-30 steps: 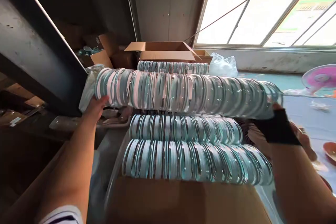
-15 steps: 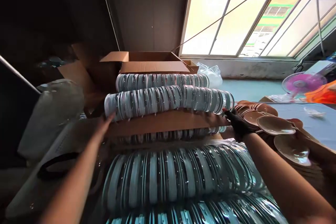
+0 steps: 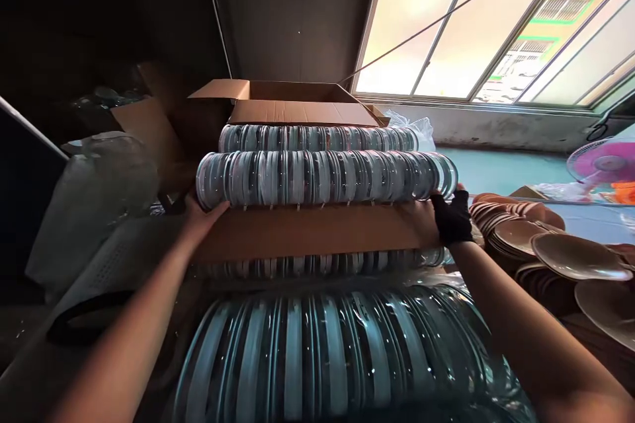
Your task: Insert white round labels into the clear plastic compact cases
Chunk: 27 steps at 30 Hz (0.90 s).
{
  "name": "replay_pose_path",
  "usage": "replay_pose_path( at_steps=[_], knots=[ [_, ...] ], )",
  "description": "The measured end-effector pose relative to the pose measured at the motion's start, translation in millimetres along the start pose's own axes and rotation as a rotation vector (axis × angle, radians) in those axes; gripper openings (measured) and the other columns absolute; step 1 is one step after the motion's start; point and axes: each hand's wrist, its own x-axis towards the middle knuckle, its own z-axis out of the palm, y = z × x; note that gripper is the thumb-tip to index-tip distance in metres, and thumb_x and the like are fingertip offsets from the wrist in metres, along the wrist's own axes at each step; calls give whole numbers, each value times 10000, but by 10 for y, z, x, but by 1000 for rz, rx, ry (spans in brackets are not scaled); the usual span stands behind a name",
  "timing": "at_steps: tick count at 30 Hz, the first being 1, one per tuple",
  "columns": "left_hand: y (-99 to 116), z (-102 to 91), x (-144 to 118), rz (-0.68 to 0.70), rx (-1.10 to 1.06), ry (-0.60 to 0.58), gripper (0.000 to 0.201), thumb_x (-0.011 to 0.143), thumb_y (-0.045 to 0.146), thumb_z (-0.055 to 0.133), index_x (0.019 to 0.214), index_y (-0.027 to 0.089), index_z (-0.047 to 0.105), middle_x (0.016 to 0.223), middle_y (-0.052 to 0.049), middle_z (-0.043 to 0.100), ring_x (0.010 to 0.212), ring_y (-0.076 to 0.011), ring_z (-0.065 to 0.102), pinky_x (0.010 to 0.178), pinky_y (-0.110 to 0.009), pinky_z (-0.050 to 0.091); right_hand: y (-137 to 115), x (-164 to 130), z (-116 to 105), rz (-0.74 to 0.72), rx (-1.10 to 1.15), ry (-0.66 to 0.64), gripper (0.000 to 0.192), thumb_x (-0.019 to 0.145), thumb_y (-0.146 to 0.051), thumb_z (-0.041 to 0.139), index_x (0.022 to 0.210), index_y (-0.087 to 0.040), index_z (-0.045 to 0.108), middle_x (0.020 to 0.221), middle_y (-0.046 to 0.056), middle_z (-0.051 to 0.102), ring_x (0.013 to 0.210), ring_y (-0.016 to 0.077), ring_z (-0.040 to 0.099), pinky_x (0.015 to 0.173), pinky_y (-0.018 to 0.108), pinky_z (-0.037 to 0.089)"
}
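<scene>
Hands pressed inward on the two ends of a long row of wrapped blue-and-white discs (image 3: 322, 177): left hand (image 3: 201, 215) bare at the near-left end, right hand (image 3: 449, 215) in a dark fingerless glove at the far-right end. Row resting on a cardboard sheet (image 3: 312, 231), just in front of a second row (image 3: 317, 137) beside an open carton (image 3: 292, 102). More rows (image 3: 327, 350) lying below, nearer the camera; brown bowls (image 3: 555, 244) stacked to the right. Stacking seemingly partway through.

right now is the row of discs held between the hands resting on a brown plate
No, the row of discs lies on a cardboard sheet, pressed endwise between left hand and right hand.
</scene>
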Motion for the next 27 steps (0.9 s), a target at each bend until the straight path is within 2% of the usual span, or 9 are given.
replay_pose_path(
  at_steps=[3, 5, 9, 13, 16, 19, 22, 27],
  knots=[
    [56, -9, -17, -31, 136, -16, 706, 631, 447, 789, 1204, 138, 517, 1187, -181, 658, 1151, -366, 616, 953, -446, 515, -112, -13, 60, 16, 68, 121, 896, 841, -548, 567, 1531, -145, 161, 1589, 212, 239, 1457, 354, 254, 1198, 415, 229],
    [143, -2, 6, -41, 243, -33, 633, 649, 488, 773, 1127, 137, 552, 1127, -196, 676, 1130, -401, 619, 917, -468, 519, -199, 53, 90, 50, 94, 119, 941, 796, -568, 615, 1519, -110, 224, 1591, 225, 233, 1466, 372, 242, 1206, 429, 229],
    [268, 79, 40, -52, 363, -32, 627, 692, 574, 719, 1106, 129, 565, 1096, -235, 686, 1106, -441, 624, 872, -497, 517, -297, 238, 117, 97, 59, 8, 1018, 740, -661, 619, 1519, -110, 265, 1527, 241, 352, 1393, 396, 386, 1148, 477, 331],
    [236, 149, -4, -53, 366, 2, 727, 734, 629, 656, 1226, 110, 525, 1119, -261, 678, 1066, -454, 641, 845, -517, 513, -129, 246, 26, 4, -68, -115, 1019, 710, -675, 639, 1517, -150, 304, 1500, 215, 403, 1354, 400, 436, 1100, 503, 374],
    [230, 139, -59, -41, 391, -7, 766, 746, 641, 633, 1262, 89, 511, 1134, -276, 671, 1076, -468, 633, 856, -535, 505, 125, 104, -131, 90, -173, -197, 850, 762, -645, 614, 1430, -142, 458, 1409, 221, 508, 1263, 396, 515, 1041, 491, 404],
    [277, 98, -92, -38, 412, -31, 679, 763, 602, 628, 1197, 85, 560, 1162, -276, 663, 1125, -456, 613, 899, -526, 498, 335, -73, -278, 175, -202, -267, 522, 890, -537, 488, 1153, -119, 656, 1126, 223, 663, 1012, 338, 619, 893, 436, 442],
    [318, 65, -86, -41, 431, -62, 560, 765, 568, 629, 1068, 97, 618, 1150, -267, 665, 1145, -435, 603, 948, -513, 486, 438, -210, -341, 177, -167, -241, 429, 927, -471, 441, 1023, -124, 672, 1021, 199, 678, 878, 267, 592, 805, 383, 419],
    [299, 32, -14, -1, 450, -29, 511, 707, 532, 674, 979, 101, 640, 1231, -289, 617, 1264, -434, 518, 1063, -521, 411, 478, -351, -332, 183, -75, -134, 342, 923, -415, 441, 1022, -145, 627, 1061, 169, 663, 873, 212, 535, 828, 333, 395]
  ],
)
